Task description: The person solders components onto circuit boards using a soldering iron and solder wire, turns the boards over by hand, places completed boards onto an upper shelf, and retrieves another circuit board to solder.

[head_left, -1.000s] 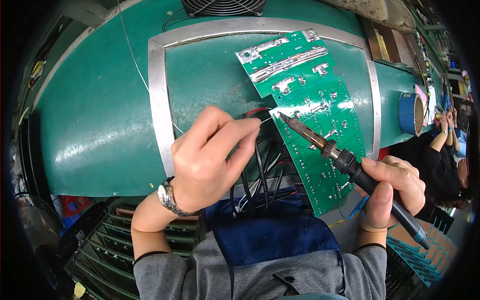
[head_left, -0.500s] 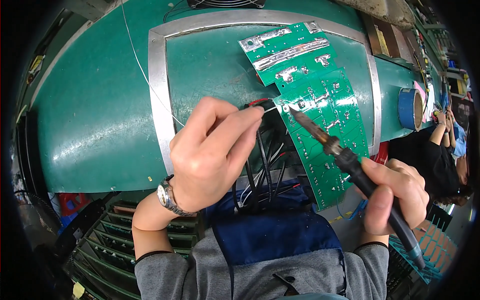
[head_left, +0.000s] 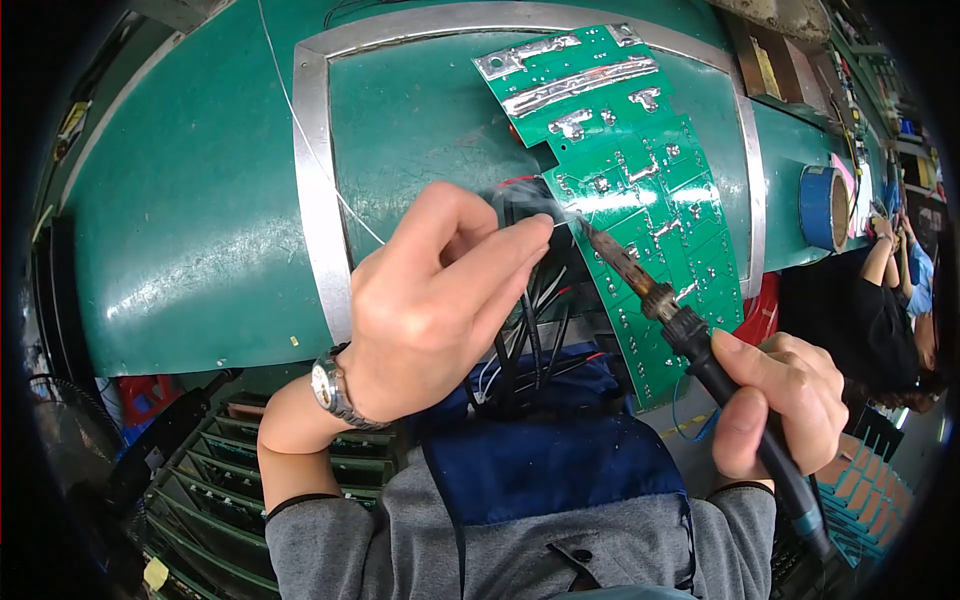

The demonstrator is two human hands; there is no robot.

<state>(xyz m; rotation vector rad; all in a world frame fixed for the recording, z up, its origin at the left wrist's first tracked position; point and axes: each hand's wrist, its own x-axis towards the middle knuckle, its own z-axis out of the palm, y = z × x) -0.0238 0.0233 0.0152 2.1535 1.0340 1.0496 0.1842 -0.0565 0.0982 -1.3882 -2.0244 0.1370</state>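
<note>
My right hand [head_left: 785, 400] is wrapped round the black handle of a soldering iron [head_left: 690, 335]. The iron's tip meets the left edge area of a green circuit board [head_left: 660, 260], where a little smoke rises. My left hand [head_left: 440, 300], a metal watch on its wrist, pinches a thin solder wire [head_left: 318, 192] whose short end pokes out toward the iron tip. Silvery solder tracks and joints cover the board, which lies tilted on the bench. Black, white and red cables [head_left: 530, 345] hang beside its left edge, partly hidden by my left hand.
A metal frame strip [head_left: 313, 150] borders the green bench top [head_left: 200, 220]. On the right stands a blue tape roll [head_left: 822, 208], with a co-worker's arms beyond it. At lower left is a rack [head_left: 220, 480] holding boards. A blue apron [head_left: 560, 470] covers my lap.
The solder wire's end and my left hand have moved slightly right, nearer the iron tip. The iron has shifted a little lower along the board's left edge. Smoke now shows.
</note>
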